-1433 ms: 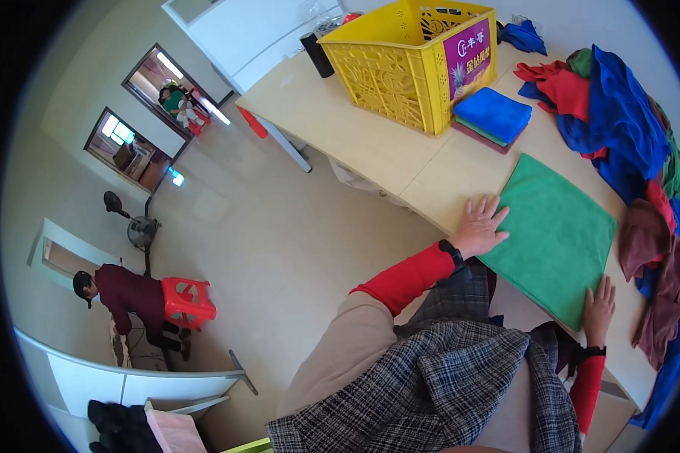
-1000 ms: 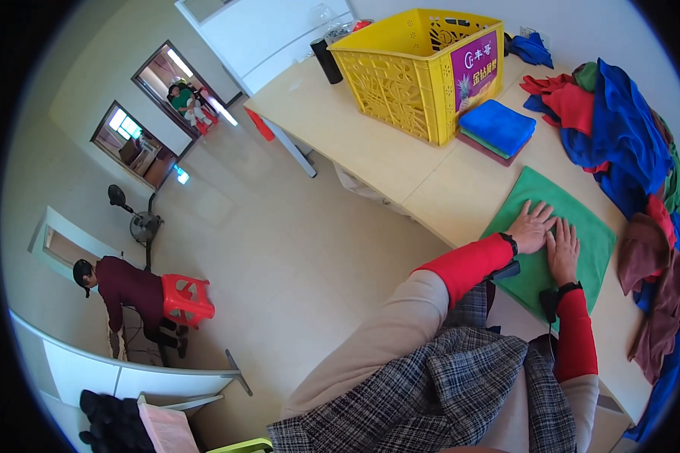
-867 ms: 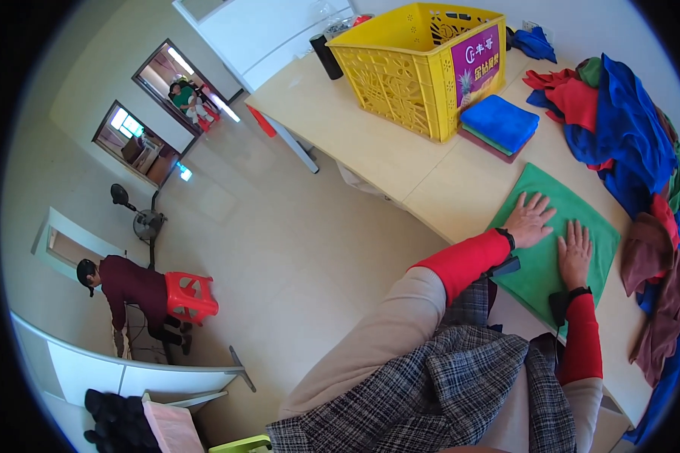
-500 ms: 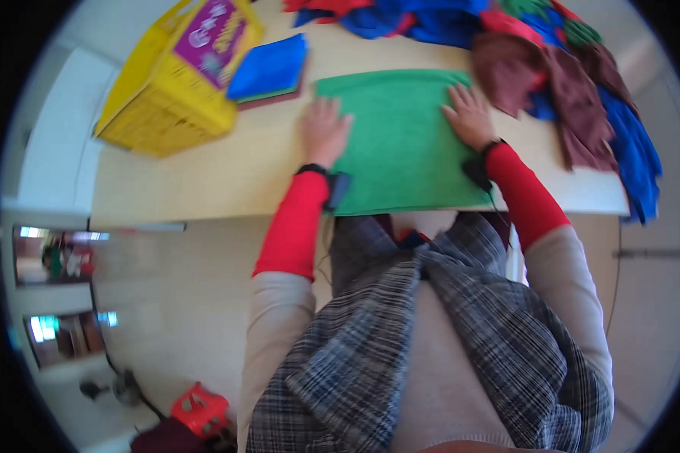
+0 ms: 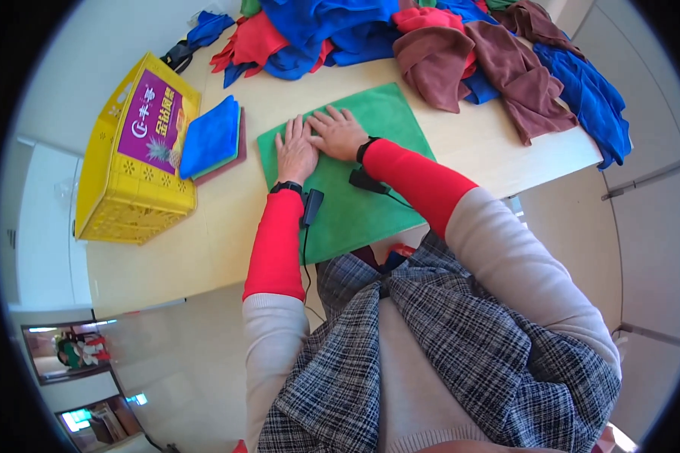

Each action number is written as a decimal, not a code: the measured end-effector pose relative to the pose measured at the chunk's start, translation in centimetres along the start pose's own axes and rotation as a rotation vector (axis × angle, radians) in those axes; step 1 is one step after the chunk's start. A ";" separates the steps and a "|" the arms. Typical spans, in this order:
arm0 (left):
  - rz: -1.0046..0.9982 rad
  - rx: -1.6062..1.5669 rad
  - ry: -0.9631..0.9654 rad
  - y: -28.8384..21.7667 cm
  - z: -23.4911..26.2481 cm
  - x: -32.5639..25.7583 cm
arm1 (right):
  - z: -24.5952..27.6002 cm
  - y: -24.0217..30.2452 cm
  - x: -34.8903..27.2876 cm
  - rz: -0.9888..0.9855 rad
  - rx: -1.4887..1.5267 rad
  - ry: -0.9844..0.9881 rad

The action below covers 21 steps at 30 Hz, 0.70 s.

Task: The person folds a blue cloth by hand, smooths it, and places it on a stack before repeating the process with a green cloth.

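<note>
A green cloth point(image 5: 370, 204) lies spread out flat on the table, its near edge reaching the table's front. My left hand point(image 5: 296, 153) rests flat on its upper left part, fingers stretched out. Beside it my right hand point(image 5: 340, 134) is also laid flat on the cloth, its fingertips close to the left hand's. Neither hand grips anything. Left of the cloth is a small stack of folded cloths point(image 5: 210, 137), blue on top with green and brown edges showing below.
A yellow box point(image 5: 140, 200) with a purple panel stands at the table's left. Heaped cloths in blue point(image 5: 332, 30), red point(image 5: 261, 41) and brown point(image 5: 434, 68) cover the far side. A blue cloth point(image 5: 585, 94) hangs over the right edge of the pale table point(image 5: 499, 155).
My right hand has moved left across the green cloth, from its right edge to beside my left hand. The head view has turned, so the table appears tilted.
</note>
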State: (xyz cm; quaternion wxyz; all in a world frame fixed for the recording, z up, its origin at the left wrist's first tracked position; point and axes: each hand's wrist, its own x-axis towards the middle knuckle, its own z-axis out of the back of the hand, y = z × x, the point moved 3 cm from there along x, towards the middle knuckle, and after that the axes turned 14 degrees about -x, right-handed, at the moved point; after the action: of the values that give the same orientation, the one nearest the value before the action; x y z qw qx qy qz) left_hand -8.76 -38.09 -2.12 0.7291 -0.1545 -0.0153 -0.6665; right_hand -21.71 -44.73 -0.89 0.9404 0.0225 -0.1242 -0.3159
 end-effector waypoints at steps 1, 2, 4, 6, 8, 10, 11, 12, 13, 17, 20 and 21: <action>0.024 -0.018 0.004 -0.2 -0.4 0.1 | -0.4 -0.8 0.1 -0.006 -0.054 -0.019; 0.049 -0.036 0.008 -0.3 -0.7 0.2 | -0.8 -1.7 0.1 -0.010 -0.107 -0.036; 0.075 -0.059 0.031 -0.2 -1.2 0.3 | -1.7 -3.1 -0.4 -0.022 -0.153 -0.036; 0.187 -0.051 0.015 0.9 -0.5 0.0 | -1.2 -4.9 -0.3 -0.070 -0.228 -0.047; 0.238 -0.044 0.004 1.8 -0.2 0.0 | -0.5 -6.9 -0.1 -0.096 -0.268 -0.058; 0.268 -0.039 -0.029 2.7 -0.2 0.1 | -0.1 -9.1 -0.2 -0.177 -0.261 -0.020; 0.285 -0.037 -0.047 2.9 -0.2 0.1 | 0.0 -10.1 -0.4 -0.216 -0.258 -0.001; 0.285 -0.037 -0.046 3.1 -0.2 0.1 | 0.1 -10.7 -0.7 -0.216 -0.258 0.000; 0.314 -0.046 -0.044 3.3 -0.3 0.0 | 0.2 -11.5 -1.1 -0.248 -0.247 0.012; 0.385 -0.070 -0.053 3.8 0.0 -0.3 | 0.5 -13.9 -2.3 -0.327 -0.199 0.024; 0.414 -0.077 -0.068 4.0 0.2 -0.7 | 0.5 -14.9 -3.3 -0.360 -0.144 0.007; 0.408 -0.078 -0.075 4.1 0.2 -0.8 | 0.5 -15.1 -3.6 -0.369 -0.122 0.004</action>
State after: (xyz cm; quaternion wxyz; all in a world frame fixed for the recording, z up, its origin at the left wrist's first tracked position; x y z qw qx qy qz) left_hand -4.83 -36.98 -2.98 0.8413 -0.2075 0.0150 -0.4989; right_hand -33.48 -54.62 -3.00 0.8665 -0.0115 -0.0967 -0.4897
